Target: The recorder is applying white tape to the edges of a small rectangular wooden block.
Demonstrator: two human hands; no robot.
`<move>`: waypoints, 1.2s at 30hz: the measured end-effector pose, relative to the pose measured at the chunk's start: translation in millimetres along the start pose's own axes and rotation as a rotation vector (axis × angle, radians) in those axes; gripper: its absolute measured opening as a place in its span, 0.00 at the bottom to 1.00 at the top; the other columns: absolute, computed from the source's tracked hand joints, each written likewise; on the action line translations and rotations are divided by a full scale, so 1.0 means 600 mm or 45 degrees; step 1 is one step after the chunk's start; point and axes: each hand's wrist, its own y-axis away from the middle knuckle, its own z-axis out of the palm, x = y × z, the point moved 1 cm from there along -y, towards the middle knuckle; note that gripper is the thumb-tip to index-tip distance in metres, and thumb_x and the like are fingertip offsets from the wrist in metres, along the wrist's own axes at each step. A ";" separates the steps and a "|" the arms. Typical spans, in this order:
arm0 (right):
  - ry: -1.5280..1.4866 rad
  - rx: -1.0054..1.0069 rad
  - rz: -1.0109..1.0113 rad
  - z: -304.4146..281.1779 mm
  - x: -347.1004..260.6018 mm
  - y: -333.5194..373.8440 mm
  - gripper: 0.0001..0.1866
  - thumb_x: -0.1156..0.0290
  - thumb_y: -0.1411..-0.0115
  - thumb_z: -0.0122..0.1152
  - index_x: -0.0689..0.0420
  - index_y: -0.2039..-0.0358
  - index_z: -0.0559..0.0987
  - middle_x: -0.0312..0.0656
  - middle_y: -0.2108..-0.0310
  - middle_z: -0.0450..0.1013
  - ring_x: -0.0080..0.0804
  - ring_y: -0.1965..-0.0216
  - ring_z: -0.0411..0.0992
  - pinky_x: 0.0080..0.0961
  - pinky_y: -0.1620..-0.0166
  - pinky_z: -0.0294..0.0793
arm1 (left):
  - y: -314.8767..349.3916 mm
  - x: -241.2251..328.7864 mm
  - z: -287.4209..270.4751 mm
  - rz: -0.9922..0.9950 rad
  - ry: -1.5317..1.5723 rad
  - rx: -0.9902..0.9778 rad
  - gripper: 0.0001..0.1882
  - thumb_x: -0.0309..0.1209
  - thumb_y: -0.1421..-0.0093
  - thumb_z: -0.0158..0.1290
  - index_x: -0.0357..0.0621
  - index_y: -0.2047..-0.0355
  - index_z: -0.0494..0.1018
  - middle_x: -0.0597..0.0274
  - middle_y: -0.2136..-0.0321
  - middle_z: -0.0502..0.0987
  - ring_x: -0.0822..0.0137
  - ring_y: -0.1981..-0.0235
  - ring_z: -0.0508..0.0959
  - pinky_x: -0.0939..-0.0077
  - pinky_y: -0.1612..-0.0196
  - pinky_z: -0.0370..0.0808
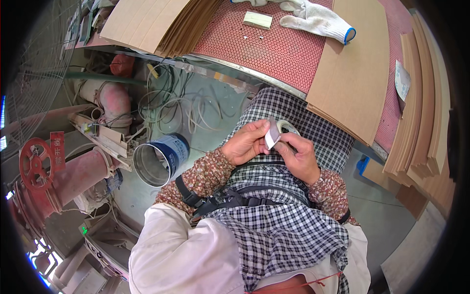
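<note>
My left hand (246, 140) is closed, its thumb and fingers pinching a small white and greyish strip (272, 137) in front of my lap. My right hand (301, 158) is closed around a pale ring-shaped roll of tape (282, 124), whose far rim shows beyond the fingers. The right thumb and fingertips also meet the lower end of the strip. Whether the strip is joined to the roll I cannot tell. Both hands are close together above the black-and-white checked apron (293, 220) over my knees.
Ahead stands a table with a red patterned cover (274, 54), bearing cardboard stacks (352, 73), a white glove (318, 22) and a small pale block (258, 20). At left are an open blue can (178, 147), loose hoses (196, 103) and a red valve wheel (36, 164).
</note>
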 end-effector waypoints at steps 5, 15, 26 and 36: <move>-0.100 -0.006 0.093 0.003 -0.003 -0.001 0.07 0.70 0.36 0.64 0.60 0.61 0.82 0.44 0.70 0.81 0.33 0.68 0.82 0.26 0.66 0.78 | 0.007 -0.001 0.017 0.072 -0.249 0.134 0.14 0.36 0.26 0.46 0.39 0.49 0.69 0.59 0.62 0.79 0.72 0.71 0.81 0.80 0.71 0.82; -0.132 -0.016 0.326 0.014 0.027 -0.025 0.11 0.65 0.34 0.62 0.60 0.61 0.81 0.46 0.75 0.79 0.33 0.75 0.78 0.29 0.71 0.73 | 0.045 0.021 0.039 0.397 -1.003 0.289 0.19 0.35 0.28 0.50 0.35 0.44 0.75 0.54 0.57 0.81 0.68 0.67 0.82 0.78 0.70 0.80; -0.069 -0.115 0.362 0.017 -0.009 -0.042 0.11 0.68 0.36 0.62 0.62 0.58 0.78 0.50 0.72 0.78 0.41 0.74 0.78 0.33 0.70 0.74 | 0.045 0.022 0.062 0.607 -1.606 0.714 0.11 0.29 0.33 0.56 0.34 0.58 0.80 0.46 0.73 0.81 0.68 0.77 0.80 0.72 0.72 0.74; 0.204 0.035 0.209 0.011 -0.019 -0.023 0.13 0.66 0.35 0.61 0.58 0.53 0.76 0.54 0.68 0.79 0.50 0.70 0.80 0.40 0.69 0.76 | 0.044 0.000 0.055 0.798 -1.453 0.786 0.10 0.29 0.31 0.53 0.35 0.59 0.80 0.54 0.74 0.82 0.70 0.77 0.81 0.74 0.73 0.76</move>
